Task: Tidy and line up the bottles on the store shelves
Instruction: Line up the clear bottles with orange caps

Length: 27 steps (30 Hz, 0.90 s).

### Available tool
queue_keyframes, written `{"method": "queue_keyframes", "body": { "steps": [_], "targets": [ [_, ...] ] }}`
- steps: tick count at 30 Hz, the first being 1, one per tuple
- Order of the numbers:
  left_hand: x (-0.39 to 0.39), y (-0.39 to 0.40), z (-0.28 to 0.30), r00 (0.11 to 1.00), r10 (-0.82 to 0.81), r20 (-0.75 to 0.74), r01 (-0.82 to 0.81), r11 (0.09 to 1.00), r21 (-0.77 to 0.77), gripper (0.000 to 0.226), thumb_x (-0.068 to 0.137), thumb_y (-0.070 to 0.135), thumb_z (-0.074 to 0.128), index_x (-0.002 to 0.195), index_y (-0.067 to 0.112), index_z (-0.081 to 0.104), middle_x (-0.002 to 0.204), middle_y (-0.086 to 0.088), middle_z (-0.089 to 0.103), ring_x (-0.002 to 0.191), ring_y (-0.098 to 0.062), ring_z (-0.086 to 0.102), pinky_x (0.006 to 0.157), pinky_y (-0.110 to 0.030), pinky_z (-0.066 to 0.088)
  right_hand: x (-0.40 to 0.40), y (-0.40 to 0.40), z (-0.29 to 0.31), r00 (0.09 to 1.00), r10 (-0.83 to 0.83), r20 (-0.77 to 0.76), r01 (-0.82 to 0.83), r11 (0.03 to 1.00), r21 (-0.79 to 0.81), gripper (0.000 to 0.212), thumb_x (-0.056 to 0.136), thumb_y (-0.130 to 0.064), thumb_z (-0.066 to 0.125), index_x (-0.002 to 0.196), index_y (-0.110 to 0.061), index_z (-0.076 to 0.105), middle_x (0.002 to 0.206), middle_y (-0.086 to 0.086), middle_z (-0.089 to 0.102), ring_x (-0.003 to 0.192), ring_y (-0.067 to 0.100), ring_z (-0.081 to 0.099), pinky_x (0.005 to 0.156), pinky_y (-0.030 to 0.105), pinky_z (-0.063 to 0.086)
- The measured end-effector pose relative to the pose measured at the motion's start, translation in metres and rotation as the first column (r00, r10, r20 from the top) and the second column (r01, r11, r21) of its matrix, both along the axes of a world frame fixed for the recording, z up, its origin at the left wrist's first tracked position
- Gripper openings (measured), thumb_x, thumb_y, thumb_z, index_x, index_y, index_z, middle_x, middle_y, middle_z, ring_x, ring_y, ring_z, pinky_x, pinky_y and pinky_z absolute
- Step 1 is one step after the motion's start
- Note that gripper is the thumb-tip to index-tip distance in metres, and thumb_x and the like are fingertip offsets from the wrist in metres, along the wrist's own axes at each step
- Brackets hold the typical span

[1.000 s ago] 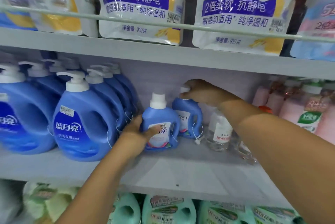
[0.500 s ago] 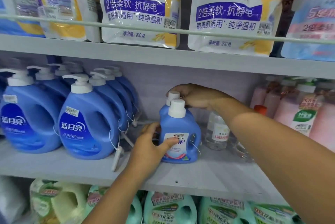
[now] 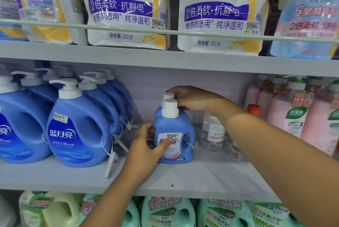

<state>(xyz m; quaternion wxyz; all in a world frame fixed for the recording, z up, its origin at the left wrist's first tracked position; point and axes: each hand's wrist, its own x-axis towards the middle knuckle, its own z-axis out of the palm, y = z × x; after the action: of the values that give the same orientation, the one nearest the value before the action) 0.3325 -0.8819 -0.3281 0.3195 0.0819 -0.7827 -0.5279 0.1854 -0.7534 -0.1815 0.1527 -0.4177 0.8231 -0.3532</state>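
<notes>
Two small blue detergent bottles with white caps stand one behind the other on the middle shelf [image 3: 211, 177]. My left hand [image 3: 146, 146] grips the front small bottle [image 3: 180, 125] at its left side, thumb across the label. My right hand [image 3: 190, 98] reaches in from the right and holds the white cap of the rear small bottle [image 3: 167, 96], which is mostly hidden behind the front one. To the left stand rows of large blue pump bottles [image 3: 77, 127].
A clear bottle [image 3: 212, 133] and an orange-capped bottle [image 3: 254, 109] stand just right of the small ones, then pink bottles [image 3: 293, 116]. White tags on strings [image 3: 111, 164] hang by the pump bottles. Refill pouches [image 3: 124, 10] fill the upper shelf, green bottles [image 3: 168, 212] the lower.
The two small bottles were side by side; my left hand slid the front one rightward and forward, and my right hand brought the rear one in line directly behind it.
</notes>
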Motion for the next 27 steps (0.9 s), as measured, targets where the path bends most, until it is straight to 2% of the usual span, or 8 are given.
{"method": "queue_keyframes", "body": {
  "steps": [2,5,7,11,15,18,22,27],
  "targets": [
    [0.007,0.006,0.005,0.978,0.159,-0.133,-0.169,0.983,-0.070,0.042,0.080,0.041,0.082,0.110,0.036,0.053,0.116,0.009,0.056,0.107,-0.004,0.060,0.090,-0.019,0.049,0.007,0.023,0.009,0.993,-0.091,0.071,0.099,0.987,-0.124,0.041,0.095,-0.023,0.069,0.135,-0.018,0.058,0.120,-0.005,0.068,0.109,0.009,0.065,0.103,0.030,0.051],
    [0.021,0.038,0.029,0.913,0.168,-0.372,-0.224,0.968,-0.113,0.030,0.084,0.043,0.072,0.104,0.028,0.054,0.106,0.011,0.055,0.105,-0.012,0.058,0.091,-0.020,0.044,0.023,0.078,0.009,0.960,-0.280,0.030,0.262,0.849,-0.459,0.031,0.093,-0.015,0.072,0.121,-0.026,0.063,0.115,-0.010,0.070,0.109,0.007,0.066,0.103,0.026,0.051],
    [0.017,0.068,0.045,0.930,0.030,-0.366,-0.088,0.986,-0.144,0.026,0.086,0.043,0.068,0.104,0.030,0.057,0.107,0.015,0.058,0.107,-0.011,0.061,0.090,-0.015,0.044,0.037,0.115,-0.007,0.881,-0.472,0.026,0.387,0.690,-0.611,0.026,0.092,-0.018,0.073,0.115,-0.029,0.066,0.118,-0.011,0.071,0.113,0.009,0.065,0.100,0.023,0.051],
    [-0.034,0.119,0.055,0.976,-0.118,-0.185,0.116,0.993,-0.020,0.038,0.090,0.035,0.073,0.121,0.044,0.052,0.130,0.022,0.054,0.115,0.007,0.053,0.093,-0.009,0.039,0.050,0.156,-0.057,0.709,-0.699,0.095,0.574,0.493,-0.654,0.036,0.092,-0.024,0.073,0.126,-0.028,0.060,0.120,-0.017,0.062,0.111,0.003,0.058,0.084,0.004,0.042],
    [-0.101,0.140,0.060,0.998,-0.038,0.055,0.034,0.997,0.076,0.072,0.094,0.036,0.068,0.156,0.021,0.034,0.155,-0.002,0.039,0.138,-0.019,0.045,0.108,-0.023,0.036,0.042,0.167,-0.086,0.649,-0.760,0.040,0.620,0.498,-0.606,0.067,0.089,-0.027,0.077,0.148,-0.023,0.045,0.134,-0.013,0.046,0.119,0.002,0.047,0.097,0.016,0.037],
    [-0.131,0.146,0.052,0.982,-0.043,0.184,0.021,0.993,0.116,0.082,0.086,0.043,0.071,0.155,0.021,0.031,0.150,-0.009,0.046,0.132,-0.032,0.054,0.105,-0.044,0.049,0.034,0.169,-0.097,0.672,-0.732,0.112,0.665,0.531,-0.525,0.067,0.088,-0.026,0.078,0.145,-0.020,0.044,0.120,-0.012,0.058,0.114,0.012,0.056,0.091,0.011,0.042],
    [-0.138,0.149,0.033,0.985,0.011,0.171,-0.012,1.000,0.003,0.075,0.066,0.058,0.066,0.131,0.030,0.043,0.123,-0.006,0.062,0.104,-0.030,0.066,0.088,-0.046,0.057,0.028,0.171,-0.114,0.724,-0.678,0.130,0.644,0.597,-0.479,0.050,0.085,-0.022,0.078,0.122,-0.039,0.048,0.099,-0.010,0.070,0.093,0.014,0.071,0.083,0.041,0.060],
    [-0.092,0.157,0.027,0.991,-0.025,0.132,0.029,0.999,-0.030,0.077,0.076,0.059,0.070,0.141,0.034,0.039,0.121,0.001,0.064,0.106,-0.023,0.065,0.091,-0.043,0.055,0.040,0.189,-0.117,0.774,-0.629,0.072,0.570,0.642,-0.514,0.049,0.085,-0.022,0.078,0.107,-0.058,0.054,0.094,-0.008,0.074,0.088,0.007,0.072,0.081,0.041,0.061]
  ]
}}
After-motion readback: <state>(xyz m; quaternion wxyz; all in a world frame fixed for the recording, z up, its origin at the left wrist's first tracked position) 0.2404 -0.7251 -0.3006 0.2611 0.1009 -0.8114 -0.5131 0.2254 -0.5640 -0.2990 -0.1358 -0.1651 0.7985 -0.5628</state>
